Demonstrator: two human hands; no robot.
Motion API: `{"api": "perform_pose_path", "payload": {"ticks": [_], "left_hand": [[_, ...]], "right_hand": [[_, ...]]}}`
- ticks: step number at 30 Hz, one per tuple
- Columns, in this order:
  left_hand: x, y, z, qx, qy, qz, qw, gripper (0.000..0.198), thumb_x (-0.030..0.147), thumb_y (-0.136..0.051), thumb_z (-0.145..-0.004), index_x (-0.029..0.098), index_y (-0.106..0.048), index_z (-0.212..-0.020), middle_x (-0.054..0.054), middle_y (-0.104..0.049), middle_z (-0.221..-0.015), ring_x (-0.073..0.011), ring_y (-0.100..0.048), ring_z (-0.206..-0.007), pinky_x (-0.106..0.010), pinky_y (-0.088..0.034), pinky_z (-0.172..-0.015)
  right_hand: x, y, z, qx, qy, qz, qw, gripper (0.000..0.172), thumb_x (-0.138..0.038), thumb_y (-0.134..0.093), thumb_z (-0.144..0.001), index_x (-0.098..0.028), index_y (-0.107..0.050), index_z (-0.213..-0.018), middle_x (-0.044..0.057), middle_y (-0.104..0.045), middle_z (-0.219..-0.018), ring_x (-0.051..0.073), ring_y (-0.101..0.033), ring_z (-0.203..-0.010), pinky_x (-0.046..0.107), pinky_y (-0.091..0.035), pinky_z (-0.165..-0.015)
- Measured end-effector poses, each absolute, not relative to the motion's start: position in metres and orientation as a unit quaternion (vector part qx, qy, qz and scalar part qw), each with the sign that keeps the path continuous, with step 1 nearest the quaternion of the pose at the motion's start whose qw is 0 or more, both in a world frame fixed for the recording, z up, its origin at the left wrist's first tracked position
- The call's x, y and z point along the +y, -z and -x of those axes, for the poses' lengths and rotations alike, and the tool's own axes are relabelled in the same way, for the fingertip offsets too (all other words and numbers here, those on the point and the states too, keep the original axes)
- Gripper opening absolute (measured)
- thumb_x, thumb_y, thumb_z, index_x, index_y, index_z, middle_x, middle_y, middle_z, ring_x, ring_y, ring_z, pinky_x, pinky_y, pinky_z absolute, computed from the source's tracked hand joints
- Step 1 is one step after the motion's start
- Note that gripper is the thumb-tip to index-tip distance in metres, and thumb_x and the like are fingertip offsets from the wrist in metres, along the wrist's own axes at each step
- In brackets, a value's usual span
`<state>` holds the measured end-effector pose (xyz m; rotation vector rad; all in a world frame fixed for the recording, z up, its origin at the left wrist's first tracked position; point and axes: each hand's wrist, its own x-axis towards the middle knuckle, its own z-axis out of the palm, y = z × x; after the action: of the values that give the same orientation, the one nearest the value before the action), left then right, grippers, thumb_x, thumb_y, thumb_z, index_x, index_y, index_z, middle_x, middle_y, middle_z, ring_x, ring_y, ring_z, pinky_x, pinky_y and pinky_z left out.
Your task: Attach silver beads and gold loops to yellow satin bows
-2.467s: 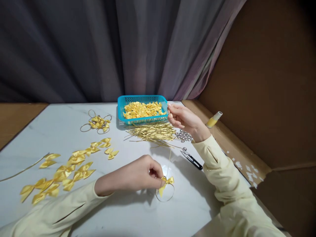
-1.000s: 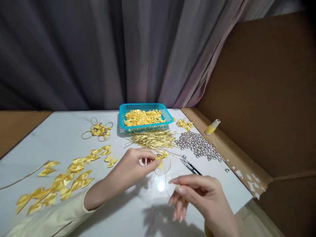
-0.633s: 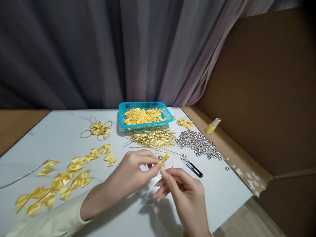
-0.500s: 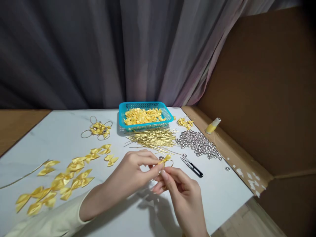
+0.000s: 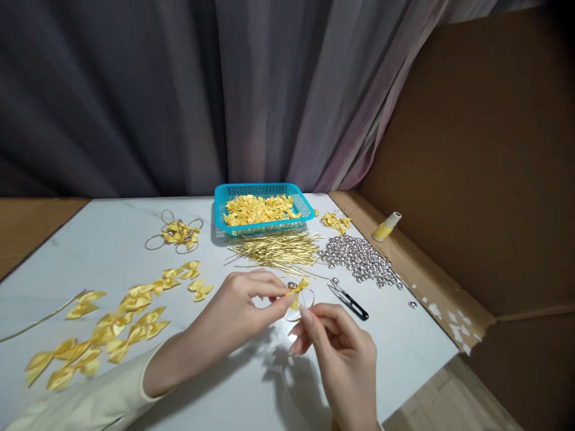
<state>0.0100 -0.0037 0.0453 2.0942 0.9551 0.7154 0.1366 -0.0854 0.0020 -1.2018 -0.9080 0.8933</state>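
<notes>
Between the thumb and index finger of my left hand (image 5: 256, 296) is a small yellow ribbon bow (image 5: 298, 288). A silver bell (image 5: 291, 285) shows just behind those fingertips; whether it is attached to the bow or lies on the table I cannot tell. A thin gold cord loop (image 5: 313, 294) hangs from the bow. My right hand (image 5: 339, 341) is closed in a pinch on this cord, a little below and right of the bow. Thread snips (image 5: 349, 300) with black handles lie to the right of both hands.
Behind the hands lie gold cords (image 5: 278, 248) and a blue basket (image 5: 219, 209) of yellow bows. Silver bells (image 5: 359, 260) are piled at right, near a glue-like bottle (image 5: 386, 227). Loose bows (image 5: 112, 323) and a looped cluster (image 5: 179, 232) occupy the left side.
My right hand has drawn slightly right and down, away from my left fingertips. More of the gold loop and the bow now shows between the hands.
</notes>
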Motion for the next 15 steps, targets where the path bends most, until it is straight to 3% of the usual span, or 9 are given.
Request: {"api": "perform_pose_path", "payload": {"ticks": [8,15], "left_hand": [[-0.005,-0.038,-0.009,0.368,-0.297,-0.828,0.301,0.021,0.014,-0.055,-0.080,0.017,-0.068,-0.063,0.000,-0.066,-0.068,-0.0132,-0.058,-0.069,-0.025,-0.045,-0.064],[-0.004,-0.033,-0.010,0.364,-0.314,-0.843,0.241,0.016,0.016,-0.055,-0.080,0.016,-0.069,-0.071,-0.002,-0.067,-0.071,-0.0141,-0.059,-0.070,-0.026,-0.045,-0.066]], "right_hand": [[-0.085,-0.004,-0.142,-0.357,-0.496,0.428,0.666,0.018,-0.031,-0.058,-0.083,-0.016,-0.054,-0.093,0.003,-0.066,-0.069,0.013,-0.062,-0.056,0.025,-0.049,-0.057],[-0.087,-0.006,-0.141,-0.336,-0.552,0.398,0.652,0.021,-0.031,-0.064,-0.078,-0.015,-0.059,-0.089,0.006,-0.069,-0.078,0.016,-0.066,-0.065,0.026,-0.053,-0.060]]}}
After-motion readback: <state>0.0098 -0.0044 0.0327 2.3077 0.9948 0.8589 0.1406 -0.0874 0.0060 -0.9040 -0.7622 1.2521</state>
